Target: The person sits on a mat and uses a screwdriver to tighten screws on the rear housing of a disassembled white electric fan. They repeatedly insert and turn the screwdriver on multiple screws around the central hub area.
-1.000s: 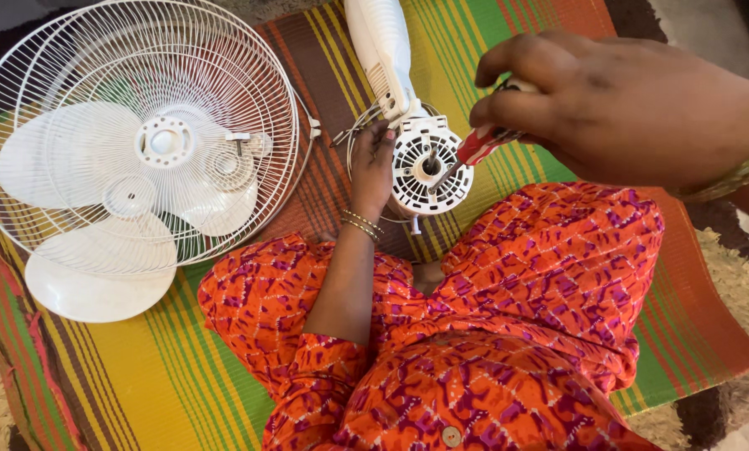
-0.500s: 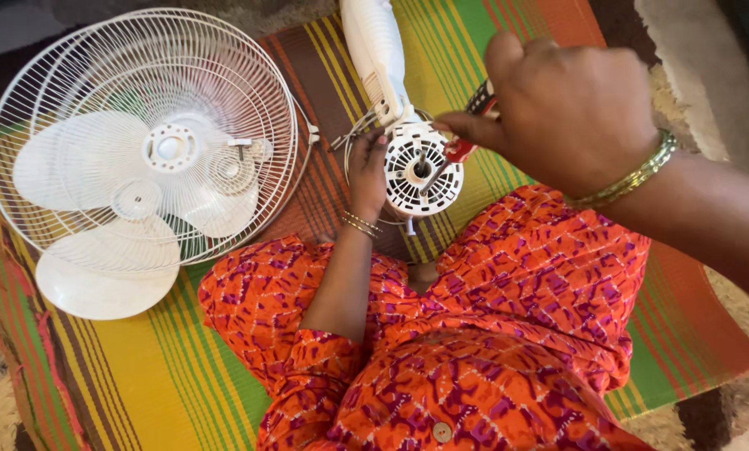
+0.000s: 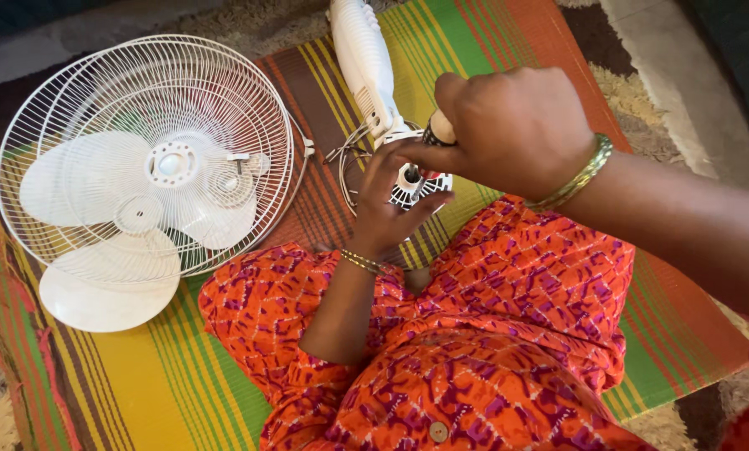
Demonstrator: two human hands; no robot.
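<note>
My left hand (image 3: 389,203) grips the round white fan motor (image 3: 425,189) from the left, fingers curled around its ribbed face. The motor sits at the end of a white fan neck (image 3: 361,58) that lies on the striped mat (image 3: 141,384). My right hand (image 3: 516,129) comes in from the right, closed on a screwdriver (image 3: 438,131). Only its handle end shows, and it points down at the middle of the motor. Loose wires (image 3: 348,160) hang at the motor's left side. Both wrists wear bangles.
A white wire fan grille (image 3: 153,108) lies on the mat at the left, with the pale fan blades (image 3: 107,284) resting on it. My legs in orange patterned cloth (image 3: 491,334) fill the lower middle. Shaggy beige carpet (image 3: 642,92) surrounds the mat.
My right hand has moved left and down over the motor, and the tool has turned upright onto its centre. My left hand has shifted further around the motor's face.
</note>
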